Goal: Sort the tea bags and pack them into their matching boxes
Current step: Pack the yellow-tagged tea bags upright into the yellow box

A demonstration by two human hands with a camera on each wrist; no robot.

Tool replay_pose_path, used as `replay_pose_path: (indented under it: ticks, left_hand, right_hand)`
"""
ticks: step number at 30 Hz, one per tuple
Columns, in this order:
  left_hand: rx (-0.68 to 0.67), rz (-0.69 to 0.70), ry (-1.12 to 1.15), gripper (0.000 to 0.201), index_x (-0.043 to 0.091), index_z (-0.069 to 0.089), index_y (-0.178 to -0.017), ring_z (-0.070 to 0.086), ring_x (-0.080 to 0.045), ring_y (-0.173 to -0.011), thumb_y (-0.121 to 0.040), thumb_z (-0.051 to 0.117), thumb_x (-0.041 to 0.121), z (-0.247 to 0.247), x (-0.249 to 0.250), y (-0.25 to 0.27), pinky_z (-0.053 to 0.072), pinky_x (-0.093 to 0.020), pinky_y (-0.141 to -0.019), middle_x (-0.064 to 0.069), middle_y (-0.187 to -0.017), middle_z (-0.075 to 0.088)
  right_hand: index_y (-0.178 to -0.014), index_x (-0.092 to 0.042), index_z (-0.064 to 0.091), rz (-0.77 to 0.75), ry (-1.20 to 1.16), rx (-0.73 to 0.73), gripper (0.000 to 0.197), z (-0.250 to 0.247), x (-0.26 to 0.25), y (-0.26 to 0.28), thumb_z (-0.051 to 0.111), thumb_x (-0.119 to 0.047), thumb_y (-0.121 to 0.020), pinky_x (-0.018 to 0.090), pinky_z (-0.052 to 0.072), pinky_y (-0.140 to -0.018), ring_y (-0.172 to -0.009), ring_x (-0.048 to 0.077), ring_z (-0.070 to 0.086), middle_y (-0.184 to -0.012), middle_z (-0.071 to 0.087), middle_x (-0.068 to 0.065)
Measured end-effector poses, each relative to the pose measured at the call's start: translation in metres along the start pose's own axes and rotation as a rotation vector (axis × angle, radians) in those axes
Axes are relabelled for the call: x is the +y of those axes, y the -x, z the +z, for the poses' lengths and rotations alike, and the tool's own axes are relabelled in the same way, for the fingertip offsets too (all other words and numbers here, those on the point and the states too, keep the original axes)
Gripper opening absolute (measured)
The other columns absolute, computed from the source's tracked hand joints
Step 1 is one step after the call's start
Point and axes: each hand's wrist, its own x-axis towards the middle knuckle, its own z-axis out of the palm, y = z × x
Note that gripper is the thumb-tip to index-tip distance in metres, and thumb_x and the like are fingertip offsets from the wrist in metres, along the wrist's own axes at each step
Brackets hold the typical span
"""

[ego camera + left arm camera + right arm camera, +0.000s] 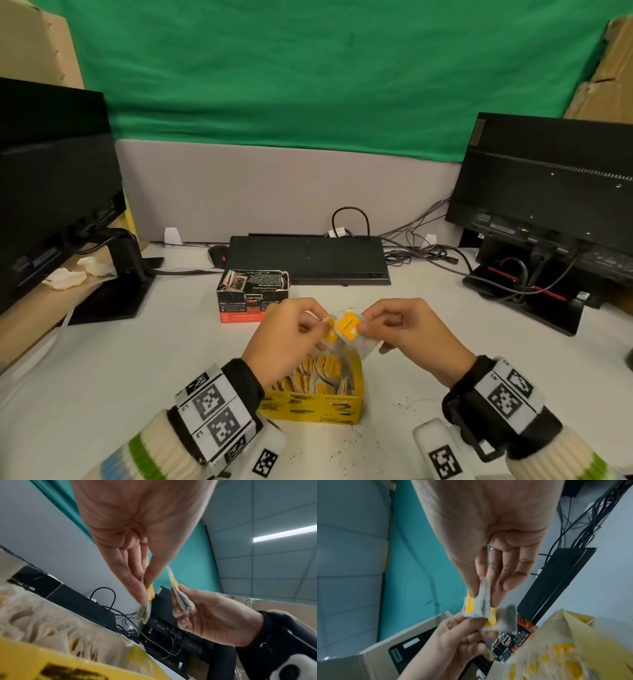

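While pinched, two tea bags (342,329) above yellow box (318,407).

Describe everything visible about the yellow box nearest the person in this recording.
The yellow box is an open-topped cardboard carton with black brush-stroke markings and small print on its front wall. It stands upright on the white desk, close to the person, below both hands. It is packed nearly full with upright rows of pale paper tea bags carrying yellow tags. Its far right flap stands up. Neither hand touches it as far as the views show.
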Motion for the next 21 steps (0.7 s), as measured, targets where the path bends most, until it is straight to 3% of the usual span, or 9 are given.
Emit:
replay_pose_path:
  ticks: [5,11,13,16,18,21]
  left_hand:
    - [-0.053,-0.060,0.152,0.016,0.012,0.068,-0.099,0.075,-0.018,-0.072,-0.095,0.054,0.005,0.001,0.002,0.001,0.061,-0.032,-0.065,-0.006,-0.078,0.076]
    - [-0.121,-0.099,0.258,0.022,0.008,0.070,-0.102,0.075,-0.024,-0.077,-0.099,0.054,0.022,0.001,0.007,0.000,0.060,-0.041,-0.071,-0.012,-0.086,0.075]
    - [-0.150,-0.091,0.255,0.025,0.007,0.070,-0.102,0.075,-0.024,-0.077,-0.096,0.058,0.028,0.001,0.008,0.001,0.060,-0.039,-0.070,-0.013,-0.088,0.075]
    - [-0.139,-0.074,0.238,0.017,0.009,0.070,-0.101,0.075,-0.023,-0.074,-0.091,0.065,0.021,0.003,0.008,0.002,0.060,-0.031,-0.064,-0.008,-0.086,0.076]
    - [-0.112,-0.066,0.284,0.013,0.008,0.069,-0.101,0.074,-0.025,-0.075,-0.091,0.065,0.015,0.003,0.009,0.002,0.060,-0.030,-0.063,-0.010,-0.086,0.076]
    - [-0.091,-0.061,0.400,0.013,0.005,0.065,-0.104,0.073,-0.027,-0.079,-0.093,0.062,0.011,0.002,0.013,0.002,0.060,-0.030,-0.064,-0.013,-0.090,0.076]
  right_hand:
    - [-0.080,-0.011,0.072,0.016,0.011,0.032,0.006,0.013,0.007,0.001,0.075,-0.016,-0.081,0.021,0.050,-0.057,-0.064,0.010,0.065,-0.071,0.073,0.009]
    - [-0.080,-0.008,0.071,0.018,0.010,0.088,0.009,0.016,0.012,0.000,0.076,-0.016,-0.079,0.021,0.051,-0.056,-0.064,0.013,0.066,-0.073,0.071,0.013]
    - [-0.080,-0.008,0.071,0.010,0.008,0.077,0.010,0.017,0.013,0.000,0.077,-0.015,-0.078,0.021,0.051,-0.056,-0.064,0.014,0.065,-0.071,0.070,0.012]
    - [-0.081,-0.010,0.070,-0.009,0.007,0.085,0.013,0.018,0.014,0.001,0.079,-0.017,-0.076,0.023,0.051,-0.055,-0.065,0.014,0.063,-0.071,0.069,0.006]
    - [-0.089,-0.018,0.068,-0.027,0.051,0.120,0.016,0.017,0.016,-0.001,0.078,-0.024,-0.078,0.023,0.051,-0.061,-0.076,0.010,0.063,-0.083,0.068,-0.001]
    - [-0.111,-0.027,0.063,-0.027,0.047,0.022,0.027,0.016,0.015,-0.002,0.067,-0.033,-0.085,0.026,0.052,-0.084,-0.103,0.010,0.061,-0.111,0.065,-0.005]
